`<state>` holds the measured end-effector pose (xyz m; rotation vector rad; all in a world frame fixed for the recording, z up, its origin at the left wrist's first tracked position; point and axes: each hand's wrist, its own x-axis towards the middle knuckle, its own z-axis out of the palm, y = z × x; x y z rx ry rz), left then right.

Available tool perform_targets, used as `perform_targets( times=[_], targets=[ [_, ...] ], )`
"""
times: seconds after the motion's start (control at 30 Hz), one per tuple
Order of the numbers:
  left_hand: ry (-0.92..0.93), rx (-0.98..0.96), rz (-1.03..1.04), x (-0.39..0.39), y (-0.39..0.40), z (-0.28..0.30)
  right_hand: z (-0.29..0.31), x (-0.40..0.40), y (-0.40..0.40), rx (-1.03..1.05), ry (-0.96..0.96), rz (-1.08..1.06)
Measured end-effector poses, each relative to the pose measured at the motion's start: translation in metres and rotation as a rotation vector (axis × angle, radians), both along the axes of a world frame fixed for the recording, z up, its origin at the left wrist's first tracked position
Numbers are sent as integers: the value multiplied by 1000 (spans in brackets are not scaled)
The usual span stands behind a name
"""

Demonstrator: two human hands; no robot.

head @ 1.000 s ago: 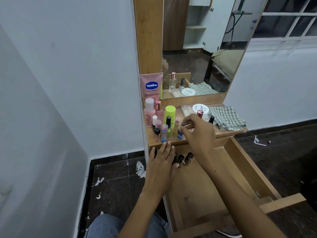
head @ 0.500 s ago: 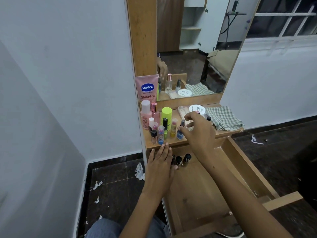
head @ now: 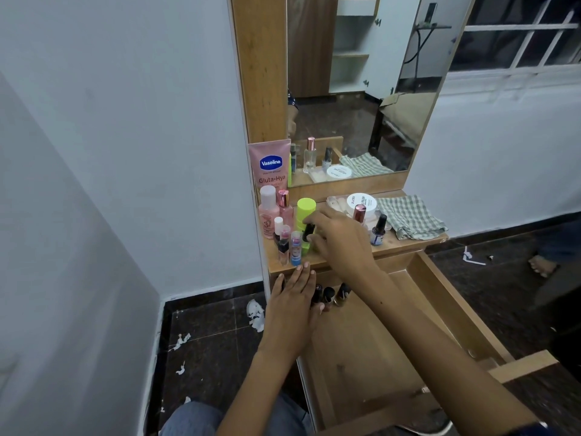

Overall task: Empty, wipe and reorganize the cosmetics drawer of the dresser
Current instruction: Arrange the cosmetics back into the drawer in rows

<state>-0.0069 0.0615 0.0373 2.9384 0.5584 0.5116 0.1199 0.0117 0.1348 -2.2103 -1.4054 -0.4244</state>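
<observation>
Head view: the drawer [head: 371,350] is pulled fully out toward 6 o'clock, its wooden floor mostly bare; its right wall [head: 456,306] runs from 12 toward 4 o'clock and its front panel [head: 522,366] sits at 4 o'clock. The white wall [head: 125,152] closes the side at 9 o'clock, with dark floor tiles [head: 207,335] and white paper scraps [head: 255,314] between wall and dresser.

On the dresser shelf [head: 405,243] at 12 o'clock stand crowded bottles: a pink Vaseline tube [head: 271,166] leaning on the mirror frame, a pink bottle with a white cap [head: 268,212], a lime-green container [head: 306,209], and small lip balm tubes [head: 295,248] at the shelf's front edge. To the right are a white round jar [head: 361,202], a rose-capped bottle [head: 359,213], a dark-capped small bottle [head: 379,229] and a folded checked cloth [head: 408,217]. The mirror [head: 361,89] rises behind.

The right hand [head: 341,239] reaches over the shelf toward 11 o'clock, fingers curled around a small black-capped bottle [head: 308,231] just in front of the green container. The left hand [head: 294,305] lies flat, fingers straight, at the drawer's back left corner, fingertips touching the shelf's front edge. Just beside it at 3 o'clock stand three dark small bottles [head: 333,294] at the back of the drawer
</observation>
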Motion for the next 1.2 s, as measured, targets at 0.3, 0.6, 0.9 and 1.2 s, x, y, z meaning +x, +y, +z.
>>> perform_targets(
  times=[0.3,0.6,0.9,1.2],
  targets=[
    [-30,-57,-34,-2,0,8,-3,3,-22,55,107,87],
    [-10,-24,-7,-20,0,7,12,1,-72,-14,246,108],
    [-240,-157,56,-53,0,1,-52,-15,-81,-388,416,94],
    [-275,-208,112,-56,3,6,-79,-13,-65,-426,381,131]
  ],
)
